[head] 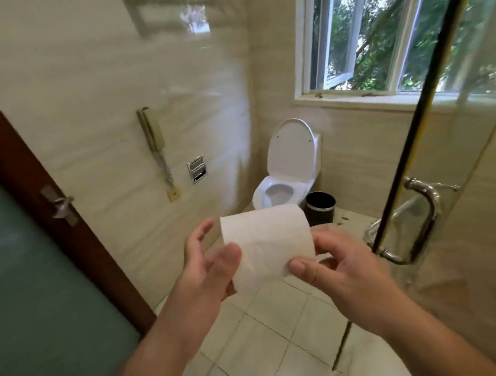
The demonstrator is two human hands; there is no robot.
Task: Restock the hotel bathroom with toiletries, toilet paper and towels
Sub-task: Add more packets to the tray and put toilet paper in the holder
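Between left hand [205,266] and right hand [341,263], both hands pinching, toilet paper roll [267,236], long axis crosswise, left-to-right

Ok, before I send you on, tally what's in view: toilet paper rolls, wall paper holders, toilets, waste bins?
soft white toilet paper roll: 1
recessed chrome wall paper holder: 1
white ceramic toilet, lid up: 1
round black waste bin: 1
Total: 4

Two hands [205,266] [347,271], one toilet paper roll [267,239], one toilet [291,153], one black bin [320,209], one wall phone [153,135].
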